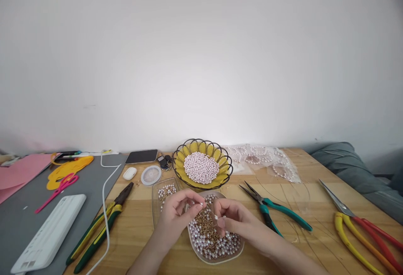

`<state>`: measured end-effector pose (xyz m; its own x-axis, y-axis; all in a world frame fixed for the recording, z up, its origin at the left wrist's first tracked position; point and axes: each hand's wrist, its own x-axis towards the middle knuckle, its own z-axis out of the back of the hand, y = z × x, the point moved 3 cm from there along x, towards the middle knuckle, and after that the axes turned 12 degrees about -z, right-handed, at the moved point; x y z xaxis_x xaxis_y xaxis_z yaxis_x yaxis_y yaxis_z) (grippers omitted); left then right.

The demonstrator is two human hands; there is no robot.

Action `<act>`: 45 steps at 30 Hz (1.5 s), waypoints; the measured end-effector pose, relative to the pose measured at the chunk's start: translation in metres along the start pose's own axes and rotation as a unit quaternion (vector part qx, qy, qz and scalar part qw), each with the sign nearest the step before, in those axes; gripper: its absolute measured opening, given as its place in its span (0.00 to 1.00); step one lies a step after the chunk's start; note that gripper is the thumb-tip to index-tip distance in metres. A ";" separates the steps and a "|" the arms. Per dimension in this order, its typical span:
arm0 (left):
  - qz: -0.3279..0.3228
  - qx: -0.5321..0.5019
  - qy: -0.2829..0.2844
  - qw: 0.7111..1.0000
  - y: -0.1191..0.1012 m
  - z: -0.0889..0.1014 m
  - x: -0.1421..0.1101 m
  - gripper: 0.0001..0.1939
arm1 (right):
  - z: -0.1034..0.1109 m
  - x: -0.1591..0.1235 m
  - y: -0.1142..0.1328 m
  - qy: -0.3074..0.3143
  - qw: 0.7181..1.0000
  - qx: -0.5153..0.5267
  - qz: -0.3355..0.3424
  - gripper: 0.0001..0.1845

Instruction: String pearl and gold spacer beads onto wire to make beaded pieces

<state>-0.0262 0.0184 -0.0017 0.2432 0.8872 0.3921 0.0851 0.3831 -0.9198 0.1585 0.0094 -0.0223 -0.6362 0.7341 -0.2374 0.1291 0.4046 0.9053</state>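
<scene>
My left hand pinches a small pearl bead between thumb and fingertips. Close by, my right hand is closed with curled fingers, and a pearl bead shows at its fingertips. Any thread between the hands is too fine to make out. Both hands are above a clear plastic tub of mixed white pearl and gold beads. Partly behind my left hand stands a second clear box with white and gold beads. A yellow basket with a black looped rim holds many pinkish pearl beads.
Right of the tub lie green-handled pliers, loose thin wires and large scissors. Bagged pearl strings lie behind. Left are yellow-green pliers, a white cable, a phone, a power strip and pink scissors.
</scene>
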 end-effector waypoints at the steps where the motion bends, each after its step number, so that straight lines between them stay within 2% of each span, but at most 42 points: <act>1: -0.001 -0.004 0.002 1.000 0.000 -0.001 0.000 0.08 | 0.000 0.000 0.000 0.001 1.000 -0.004 -0.005 0.22; 12: 0.009 -0.024 -0.012 1.000 -0.008 -0.003 0.001 0.12 | -0.002 0.000 0.000 -0.002 1.000 -0.020 -0.019 0.23; 19: -0.020 -0.015 0.000 1.000 0.000 -0.001 0.001 0.11 | -0.002 0.001 0.000 0.002 1.000 -0.022 -0.021 0.23; 25: -0.005 -0.015 -0.002 1.000 -0.002 -0.001 -0.001 0.08 | -0.003 0.000 0.001 0.006 1.000 -0.022 -0.021 0.24; 31: -0.026 -0.009 0.006 1.000 0.002 0.000 -0.001 0.09 | -0.002 0.000 0.002 -0.004 0.999 -0.021 -0.030 0.24; 38: -0.047 0.003 0.014 0.999 -0.004 -0.001 0.001 0.09 | 0.000 0.001 -0.001 -0.011 0.999 -0.016 -0.032 0.24; 45: -0.039 -0.013 0.023 0.999 -0.006 -0.001 0.003 0.09 | 0.000 0.001 -0.001 -0.010 0.999 -0.012 -0.032 0.23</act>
<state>-0.0246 0.0183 0.0050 0.2781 0.8419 0.4625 0.1308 0.4438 -0.8865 0.1577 0.0096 -0.0230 -0.6276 0.7180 -0.3012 0.0708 0.4378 0.8963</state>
